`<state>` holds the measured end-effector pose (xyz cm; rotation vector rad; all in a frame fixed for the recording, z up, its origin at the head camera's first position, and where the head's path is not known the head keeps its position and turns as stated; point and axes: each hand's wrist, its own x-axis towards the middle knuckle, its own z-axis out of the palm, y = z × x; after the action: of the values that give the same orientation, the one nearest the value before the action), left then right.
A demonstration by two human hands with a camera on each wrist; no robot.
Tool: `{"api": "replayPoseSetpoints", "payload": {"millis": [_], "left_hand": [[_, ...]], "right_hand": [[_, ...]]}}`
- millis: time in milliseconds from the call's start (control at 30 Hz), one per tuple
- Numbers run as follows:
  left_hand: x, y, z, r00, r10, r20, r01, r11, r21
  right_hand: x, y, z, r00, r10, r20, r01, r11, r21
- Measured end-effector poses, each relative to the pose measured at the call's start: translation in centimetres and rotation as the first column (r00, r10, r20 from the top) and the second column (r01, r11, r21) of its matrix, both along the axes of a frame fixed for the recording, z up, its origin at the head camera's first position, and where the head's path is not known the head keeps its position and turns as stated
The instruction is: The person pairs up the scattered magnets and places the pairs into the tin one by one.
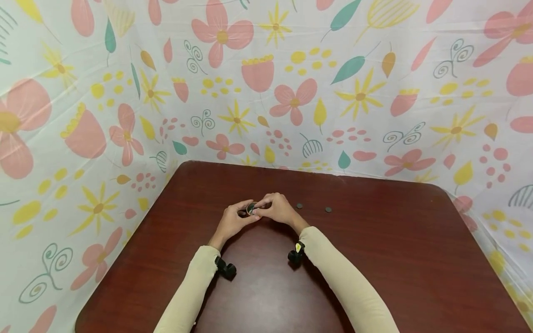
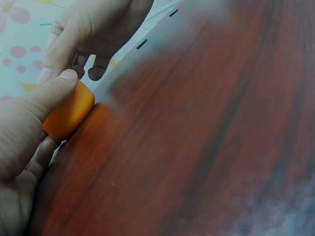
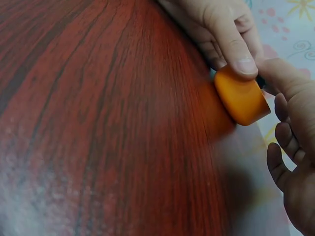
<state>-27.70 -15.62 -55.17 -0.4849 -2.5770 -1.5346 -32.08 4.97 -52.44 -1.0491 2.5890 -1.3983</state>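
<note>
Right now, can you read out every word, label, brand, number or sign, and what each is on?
No readable text in any view.
Yellow patch on the black right-wrist camera: too small to read.
Dark discs on the wooden table: too small to tell.
Orange cup: no lettering on the sides that show.
Floral wall cloth: printed flowers and leaves, no lettering.

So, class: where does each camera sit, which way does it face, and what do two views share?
Head: worn on the head, facing forward and down at the table; beige sleeves, left hand and right hand show.
Left wrist: on that wrist, facing the orange container; left hand nearest, right hand beyond.
Right wrist: on that wrist, facing the same container; right hand at right, left hand at top.
Shared: both wrist views show that container and both hands.
</note>
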Motion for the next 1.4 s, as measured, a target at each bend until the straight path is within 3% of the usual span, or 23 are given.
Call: {"api": "replayPoseSetpoints", "payload": {"millis": [600, 833, 1033, 1133, 1267, 1400], "left_hand": [[0.0, 0.3, 0.2, 1.000, -0.012, -0.009, 0.012, 1.000, 0.015], [-0.1, 0.4, -0.1, 1.000, -0.017, -0.019, 0.017, 1.000, 0.016], [-0.3, 0.2, 0.1, 0.998, -0.045, -0.040, 0.049, 0.993, 0.104], [-0.2, 0.2, 0.8, 0.997, -0.028, -0.070, 0.036, 0.992, 0.122], [0.0, 0.8, 2.8, 0.989, -0.031, -0.143, 0.047, 0.993, 0.111], [-0.2, 2.7, 5.2, 0.976, -0.093, -0.195, 0.112, 0.990, 0.090]], "right_hand": [[0.0, 0.8, -0.1, 0.994, -0.083, 0.064, 0.085, 0.996, -0.029], [1.0, 4.2, 0.9, 0.990, -0.127, 0.055, 0.130, 0.990, -0.051], [1.6, 9.2, 2.1, 0.981, -0.191, 0.041, 0.191, 0.981, -0.017], [2.3, 11.7, 2.9, 0.977, -0.208, 0.048, 0.208, 0.978, 0.012], [3.1, 14.8, 3.6, 0.971, -0.233, 0.051, 0.230, 0.972, 0.048], [3.1, 17.2, 3.7, 0.966, -0.259, 0.018, 0.257, 0.963, 0.076]]}}
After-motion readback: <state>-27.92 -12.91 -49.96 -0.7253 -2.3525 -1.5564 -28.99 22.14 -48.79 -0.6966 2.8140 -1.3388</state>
